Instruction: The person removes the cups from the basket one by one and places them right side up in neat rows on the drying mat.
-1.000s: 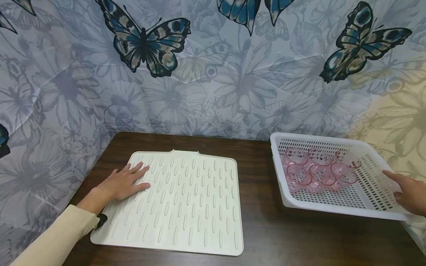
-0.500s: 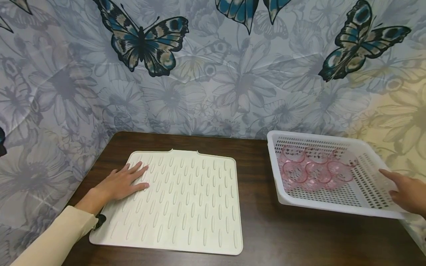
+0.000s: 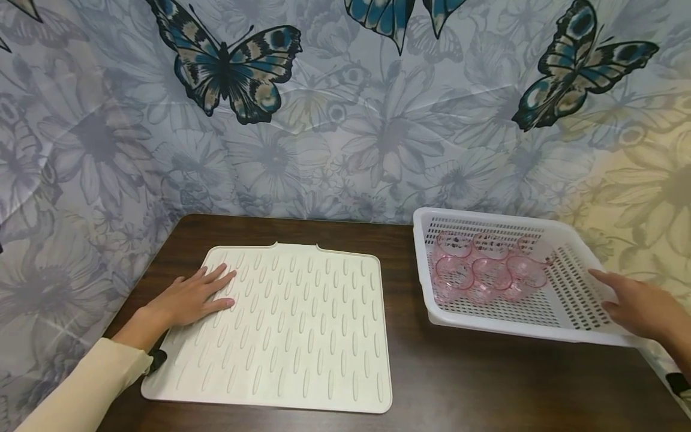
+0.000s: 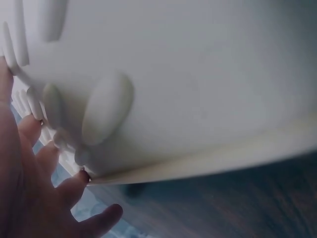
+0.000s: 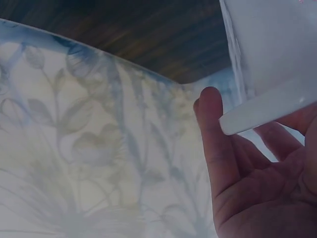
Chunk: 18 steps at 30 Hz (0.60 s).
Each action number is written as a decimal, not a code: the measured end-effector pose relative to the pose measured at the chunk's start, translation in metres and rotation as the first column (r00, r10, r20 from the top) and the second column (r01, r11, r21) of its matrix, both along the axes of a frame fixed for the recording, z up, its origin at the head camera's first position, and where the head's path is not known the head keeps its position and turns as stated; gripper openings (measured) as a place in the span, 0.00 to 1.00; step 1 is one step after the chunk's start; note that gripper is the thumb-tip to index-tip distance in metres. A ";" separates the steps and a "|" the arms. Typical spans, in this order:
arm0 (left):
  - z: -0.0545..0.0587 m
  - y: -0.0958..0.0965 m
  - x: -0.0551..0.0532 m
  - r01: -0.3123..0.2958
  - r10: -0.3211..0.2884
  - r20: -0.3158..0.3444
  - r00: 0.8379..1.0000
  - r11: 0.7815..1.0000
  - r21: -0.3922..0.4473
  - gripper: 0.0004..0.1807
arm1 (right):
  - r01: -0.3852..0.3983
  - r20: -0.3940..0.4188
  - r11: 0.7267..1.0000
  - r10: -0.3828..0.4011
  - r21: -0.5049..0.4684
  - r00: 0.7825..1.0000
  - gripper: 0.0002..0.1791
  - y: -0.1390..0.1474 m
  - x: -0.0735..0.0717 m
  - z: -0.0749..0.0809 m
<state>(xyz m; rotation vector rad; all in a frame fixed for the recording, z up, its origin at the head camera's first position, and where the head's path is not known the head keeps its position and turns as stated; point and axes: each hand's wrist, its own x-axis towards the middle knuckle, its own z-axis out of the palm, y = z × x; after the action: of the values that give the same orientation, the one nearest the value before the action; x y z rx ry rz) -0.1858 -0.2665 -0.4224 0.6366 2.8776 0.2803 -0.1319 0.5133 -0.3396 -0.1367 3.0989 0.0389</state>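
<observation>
My left hand (image 3: pixel 186 299) lies with fingers spread on the left part of a white drying mat (image 3: pixel 302 336) covered in raised oval ridges. In the left wrist view its fingers (image 4: pixel 69 191) reach along the mat's edge, among the ridges. At the right, my right hand (image 3: pixel 642 306) grips the right end of a white perforated plastic basket (image 3: pixel 572 336). Seen from the right wrist, its fingers (image 5: pixel 218 153) are under and outside the rim, which passes between them and the thumb side. Several clear pink cups (image 3: pixel 491 273) stand grouped in the basket's left half.
Both the mat and the basket are on a dark wooden table (image 3: pixel 432 384), the basket near its right edge. Behind it hangs a cloth backdrop (image 3: pixel 345 150) with butterflies and flowers.
The basket and its pink cups have moved left, closer to the mat, along with my right hand. My left hand stays on the mat; the head view has shifted slightly.
</observation>
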 end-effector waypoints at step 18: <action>0.000 0.001 0.000 0.020 -0.020 -0.034 0.999 1.000 -0.022 0.41 | -0.117 -0.047 0.993 0.116 -0.027 0.992 0.32 -0.041 -0.012 0.000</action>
<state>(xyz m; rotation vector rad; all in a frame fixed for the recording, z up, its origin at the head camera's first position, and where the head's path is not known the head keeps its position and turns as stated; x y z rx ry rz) -0.1855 -0.2657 -0.4225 0.6722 2.9012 0.2369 -0.1441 0.4724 -0.3391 -0.3222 3.1342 -0.0004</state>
